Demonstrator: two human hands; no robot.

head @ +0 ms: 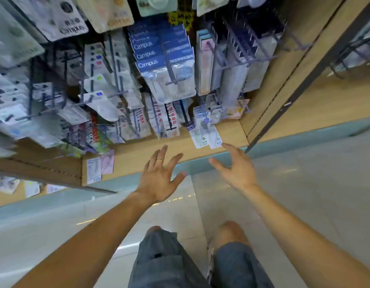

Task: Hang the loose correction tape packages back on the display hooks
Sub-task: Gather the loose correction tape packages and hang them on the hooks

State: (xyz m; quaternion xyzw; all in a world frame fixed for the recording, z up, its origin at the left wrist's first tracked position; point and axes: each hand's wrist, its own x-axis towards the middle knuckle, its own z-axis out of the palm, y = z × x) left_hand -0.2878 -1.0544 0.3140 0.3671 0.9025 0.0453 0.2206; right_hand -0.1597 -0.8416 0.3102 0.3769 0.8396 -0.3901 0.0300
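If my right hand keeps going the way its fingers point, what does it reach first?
Most likely the loose packages lying flat on the wooden shelf; the right hand is open with its fingertips almost at their near edge. Depth is unclear.

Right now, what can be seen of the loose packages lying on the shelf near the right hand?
The loose packages are flat, pale carded packs, apparently two overlapping, with clear fronts and a printed Campus label at the near end. They lie flat on the wooden shelf near its front edge, below the hanging stock. The right hand, open, has a fingertip at their near corner; contact is unclear.
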